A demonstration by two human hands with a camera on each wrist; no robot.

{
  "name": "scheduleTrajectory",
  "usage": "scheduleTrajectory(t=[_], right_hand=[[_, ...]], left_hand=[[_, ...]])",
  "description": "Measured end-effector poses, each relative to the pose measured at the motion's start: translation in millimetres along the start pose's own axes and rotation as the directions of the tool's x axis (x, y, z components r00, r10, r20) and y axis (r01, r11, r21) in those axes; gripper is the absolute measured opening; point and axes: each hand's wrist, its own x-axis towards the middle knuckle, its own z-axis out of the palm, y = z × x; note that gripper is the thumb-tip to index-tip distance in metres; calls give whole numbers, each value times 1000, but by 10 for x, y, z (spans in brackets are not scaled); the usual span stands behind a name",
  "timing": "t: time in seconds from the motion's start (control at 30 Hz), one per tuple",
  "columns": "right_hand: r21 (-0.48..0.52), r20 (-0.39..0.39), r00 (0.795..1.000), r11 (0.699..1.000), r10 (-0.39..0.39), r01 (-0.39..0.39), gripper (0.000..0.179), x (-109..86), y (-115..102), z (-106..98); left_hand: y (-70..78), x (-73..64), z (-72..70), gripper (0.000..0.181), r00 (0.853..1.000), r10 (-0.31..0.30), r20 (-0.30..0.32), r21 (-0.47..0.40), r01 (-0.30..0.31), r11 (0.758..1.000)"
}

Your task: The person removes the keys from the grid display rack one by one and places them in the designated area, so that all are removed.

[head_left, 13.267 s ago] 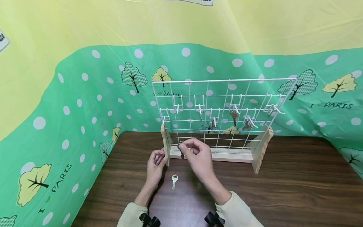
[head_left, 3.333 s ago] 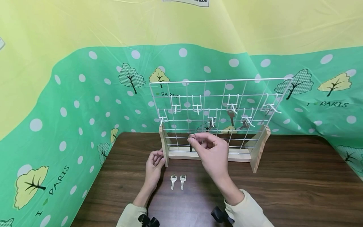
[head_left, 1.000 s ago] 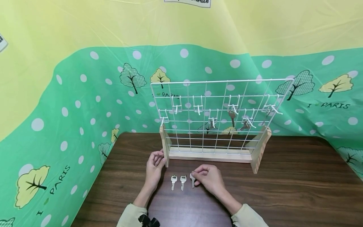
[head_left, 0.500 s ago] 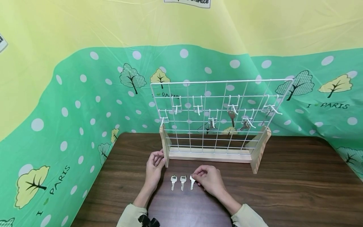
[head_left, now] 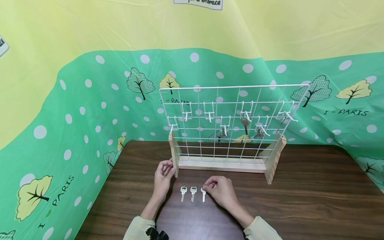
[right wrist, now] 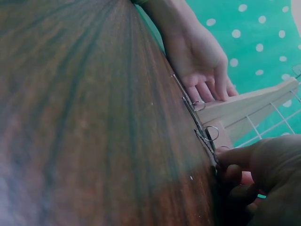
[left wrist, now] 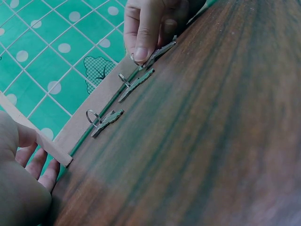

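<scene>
My left hand (head_left: pixel 163 178) grips the left wooden side panel (head_left: pixel 173 155) of a white wire grid rack (head_left: pixel 222 166), thumb on one face and fingers on the other in the left wrist view. Two silver keys (head_left: pixel 183 193) with small split rings (left wrist: pixel 93 117) lie side by side on the table in front of the rack. To their right, my right hand (head_left: pixel 221 190) pinches a third key (head_left: pixel 204 196) near its head, which the fingertips partly cover. Its blade points toward me, in line with the other two.
White hooks (head_left: pixel 210 115) hang along the grid in two rows. Keys (head_left: pixel 245 126) hang from several hooks at the middle and right; the left hooks bear none. A dark wooden table (head_left: pixel 315 193) extends to both sides. Green and yellow patterned cloth (head_left: pixel 90 110) surrounds it.
Earlier, one key and then two lay on the table while the right hand held another by the rack. The right hand has since come down with the third key. The left hand has stayed put.
</scene>
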Motion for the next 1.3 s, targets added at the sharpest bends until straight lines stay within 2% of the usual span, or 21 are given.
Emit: scheduleTrajectory(t=[0.4,0.77,1.3], right_hand=[[-22,-12,999,999,-31,31,25,1,21,36],[-16,-11,1000,1000,-24,24,24,-5,-8,26],[2,-18,1000,1000,-17,17,20,-2,15,36]], left_hand=[[0,-1,0,19,1000,5,-4,-3,-5,1000],[-5,-8,-7,21,1000,26,-1,23,-26,999],[-9,-4,-8,20,1000,15,-3,18,-15,1000]])
